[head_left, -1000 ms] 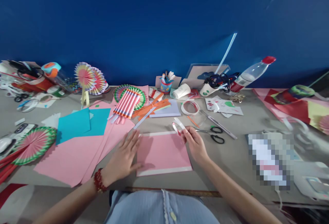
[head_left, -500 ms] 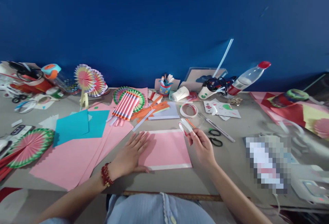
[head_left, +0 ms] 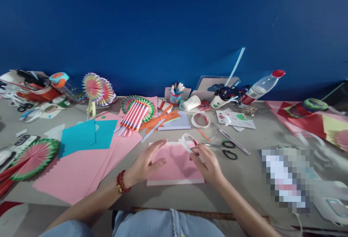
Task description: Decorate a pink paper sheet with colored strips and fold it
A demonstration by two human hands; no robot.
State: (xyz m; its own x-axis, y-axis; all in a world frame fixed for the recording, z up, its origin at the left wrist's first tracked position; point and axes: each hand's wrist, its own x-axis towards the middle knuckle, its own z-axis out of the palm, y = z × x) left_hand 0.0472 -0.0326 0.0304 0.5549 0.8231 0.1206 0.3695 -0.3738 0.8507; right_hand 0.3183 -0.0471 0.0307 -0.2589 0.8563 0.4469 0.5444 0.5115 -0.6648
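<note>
A pink sheet of paper (head_left: 174, 168) lies in front of me, with white bands along its far and near edges. My left hand (head_left: 148, 161) hovers at its left side, thumb and fingers apart, holding nothing. Above the sheet's right part, my right hand (head_left: 208, 161) pinches a curled white strip of tape (head_left: 186, 145), which shows some red and loops toward the far edge. Black-handled scissors (head_left: 228, 153) lie just beyond my right hand. A tape roll (head_left: 200, 120) rests farther back.
Blue sheets (head_left: 104, 134) and larger pink sheets (head_left: 70, 173) cover the table at left. A striped folded paper (head_left: 137, 113) leans on paper fans behind. A cutter (head_left: 235, 142) lies right of the scissors. A bottle (head_left: 259, 89) tilts against the blue wall.
My left hand has lifted off the pink sheet, where it lay flat. My right hand has moved left and nearer with the strip, which now curls over the sheet, uncovering the scissors.
</note>
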